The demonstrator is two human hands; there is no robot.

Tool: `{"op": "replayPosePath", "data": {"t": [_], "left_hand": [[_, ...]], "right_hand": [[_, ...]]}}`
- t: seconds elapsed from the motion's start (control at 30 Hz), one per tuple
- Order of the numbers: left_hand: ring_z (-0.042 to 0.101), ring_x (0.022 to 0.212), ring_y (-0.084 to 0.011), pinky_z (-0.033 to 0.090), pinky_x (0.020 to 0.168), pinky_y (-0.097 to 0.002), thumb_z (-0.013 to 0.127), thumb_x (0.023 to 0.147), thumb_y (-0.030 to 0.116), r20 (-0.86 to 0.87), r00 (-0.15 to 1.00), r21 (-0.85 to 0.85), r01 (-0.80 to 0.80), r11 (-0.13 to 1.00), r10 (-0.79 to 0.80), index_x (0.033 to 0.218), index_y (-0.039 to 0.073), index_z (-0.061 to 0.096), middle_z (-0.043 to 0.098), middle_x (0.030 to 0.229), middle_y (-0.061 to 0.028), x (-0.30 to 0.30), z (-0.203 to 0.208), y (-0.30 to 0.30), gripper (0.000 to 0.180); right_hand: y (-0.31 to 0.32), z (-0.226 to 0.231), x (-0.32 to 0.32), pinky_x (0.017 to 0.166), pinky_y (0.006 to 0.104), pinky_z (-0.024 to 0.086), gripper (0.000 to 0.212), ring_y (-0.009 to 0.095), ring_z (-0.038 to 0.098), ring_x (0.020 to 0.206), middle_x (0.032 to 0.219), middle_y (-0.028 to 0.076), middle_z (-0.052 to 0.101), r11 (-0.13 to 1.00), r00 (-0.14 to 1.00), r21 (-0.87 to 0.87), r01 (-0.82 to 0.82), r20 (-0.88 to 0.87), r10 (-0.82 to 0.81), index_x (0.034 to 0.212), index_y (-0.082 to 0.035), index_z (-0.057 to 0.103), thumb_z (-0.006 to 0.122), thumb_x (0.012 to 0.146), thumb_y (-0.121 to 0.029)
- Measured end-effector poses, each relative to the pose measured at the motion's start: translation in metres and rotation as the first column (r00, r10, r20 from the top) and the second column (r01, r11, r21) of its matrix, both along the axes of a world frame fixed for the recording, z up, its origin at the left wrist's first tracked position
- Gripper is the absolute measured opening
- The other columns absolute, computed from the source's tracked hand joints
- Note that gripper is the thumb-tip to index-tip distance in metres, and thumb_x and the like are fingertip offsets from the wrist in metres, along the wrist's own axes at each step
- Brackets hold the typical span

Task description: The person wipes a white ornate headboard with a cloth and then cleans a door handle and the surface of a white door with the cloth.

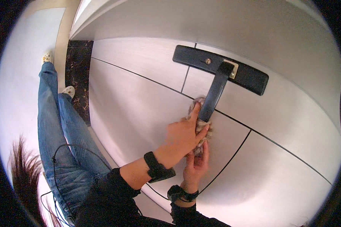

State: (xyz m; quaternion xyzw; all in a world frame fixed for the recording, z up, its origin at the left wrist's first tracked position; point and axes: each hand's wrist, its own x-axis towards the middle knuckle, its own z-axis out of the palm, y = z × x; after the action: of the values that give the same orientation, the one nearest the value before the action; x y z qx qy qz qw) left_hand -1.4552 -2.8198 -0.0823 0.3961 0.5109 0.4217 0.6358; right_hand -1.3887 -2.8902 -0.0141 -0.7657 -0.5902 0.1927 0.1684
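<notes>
A black door lever (pixel 214 92) juts from a long black backplate (pixel 250 76) on a pale door. Bunched around the lever's free end is a brown, grey and whitish cloth (pixel 204 140). My left hand (pixel 181 137) presses this cloth against the lever tip, with its index finger stretched along one side and another digit on the other. Just below, my right hand (pixel 196 166) pinches the cloth's lower end between thumb and fingers. Both wrists wear black straps with small dark devices. Part of the cloth is hidden behind my fingers.
Thin dark grooves cross the door panel (pixel 147 113). A dark, marbled threshold strip (pixel 78 75) runs along its bottom edge. My legs in blue jeans (pixel 51 109) and pale clogs (pixel 48 56) are at the left. A black cable (pixel 54 166) hangs over the jeans.
</notes>
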Motion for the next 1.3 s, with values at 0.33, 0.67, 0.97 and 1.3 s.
{"op": "replayPosePath", "data": {"t": [0.33,0.67,0.97,1.3], "left_hand": [[0.053,0.045,-0.0264,0.04,0.036,-0.0377,0.043,0.075,0.044,0.034,0.985,0.371,-0.168,0.913,0.167,0.12,0.007,0.029,0.054,0.061,-0.0166,-0.006,0.044,0.014,0.06],[0.051,0.039,-0.0243,0.038,0.033,-0.0387,0.042,0.074,0.045,-0.013,0.999,0.203,-0.042,0.978,0.045,0.122,0.011,0.027,0.053,0.057,-0.0113,-0.009,0.016,0.007,0.061],[0.052,0.041,-0.026,0.04,0.036,-0.0346,0.049,0.072,0.042,-0.047,0.997,0.291,-0.049,0.955,0.066,0.121,0.006,0.027,0.053,0.054,-0.0115,-0.02,0.04,0.011,0.064],[0.052,0.043,-0.0281,0.042,0.039,-0.0377,0.048,0.073,0.04,0.108,0.994,0.168,-0.019,0.986,0.0,0.12,0.003,0.024,0.054,0.057,-0.0135,-0.016,0.038,-0.003,0.065]], "right_hand": [[0.005,0.018,-0.006,0.081,0.0291,0.036,0.048,0.019,0.043,0.098,0.112,0.013,0.041,0.902,0.999,0.43,-0.035,-0.017,0.047,0.118,0.002,0.027,0.05,0.077,-0.008],[0.002,0.005,-0.007,0.079,0.027,0.037,0.049,0.018,0.044,0.096,0.113,0.013,0.04,0.975,0.989,0.199,-0.103,0.124,0.079,0.121,0.002,0.024,0.047,0.079,-0.005],[-0.004,0.021,-0.008,0.086,0.0306,0.032,0.049,0.02,0.041,0.101,0.115,0.015,0.038,0.949,0.989,0.302,-0.087,0.143,0.045,0.12,0.003,0.024,0.048,0.078,-0.004],[-0.008,0.02,-0.007,0.086,0.0306,0.032,0.048,0.021,0.041,0.102,0.117,0.016,0.036,0.964,0.988,0.248,-0.093,0.143,0.058,0.119,0.005,0.025,0.047,0.079,-0.007]]}}
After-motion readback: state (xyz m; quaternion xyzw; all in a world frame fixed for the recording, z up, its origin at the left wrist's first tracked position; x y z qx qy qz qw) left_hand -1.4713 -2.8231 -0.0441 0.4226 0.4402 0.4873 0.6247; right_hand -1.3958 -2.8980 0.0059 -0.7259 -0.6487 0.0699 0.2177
